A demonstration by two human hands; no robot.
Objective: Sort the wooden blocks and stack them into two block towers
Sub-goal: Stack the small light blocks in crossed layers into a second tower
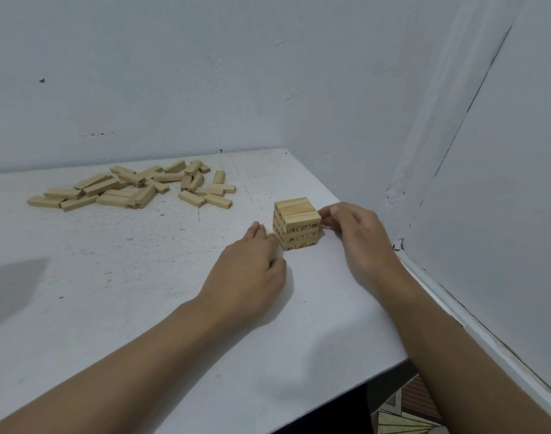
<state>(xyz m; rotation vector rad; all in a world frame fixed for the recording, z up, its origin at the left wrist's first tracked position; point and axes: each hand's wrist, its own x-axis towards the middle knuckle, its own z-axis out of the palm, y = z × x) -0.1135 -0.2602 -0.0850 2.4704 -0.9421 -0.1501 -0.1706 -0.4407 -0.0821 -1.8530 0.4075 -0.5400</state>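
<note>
A short tower of wooden blocks (297, 223) is seen standing on a white table (111, 292), towards its right side and not far from the corner where two pale walls (268, 73) meet. About four layers can be counted, each laid crosswise to the one below, and printed numbers are shown on the block ends that face the camera. The left hand (249, 270) is laid palm down on the table just left of the tower's base. Its fingers (258, 233) are stretched forward and kept close together, with nothing held; whether their tips touch the wood cannot be told. The right hand (358, 242) is placed at the tower's right side, with its fingers (326, 213) bent and their tips set against the upper layers. Whether a block is pinched there or only pressed cannot be told. A loose pile of blocks (133, 186) is spread flat and at mixed angles across the far left part of the table, well apart from the tower and from both hands.
</note>
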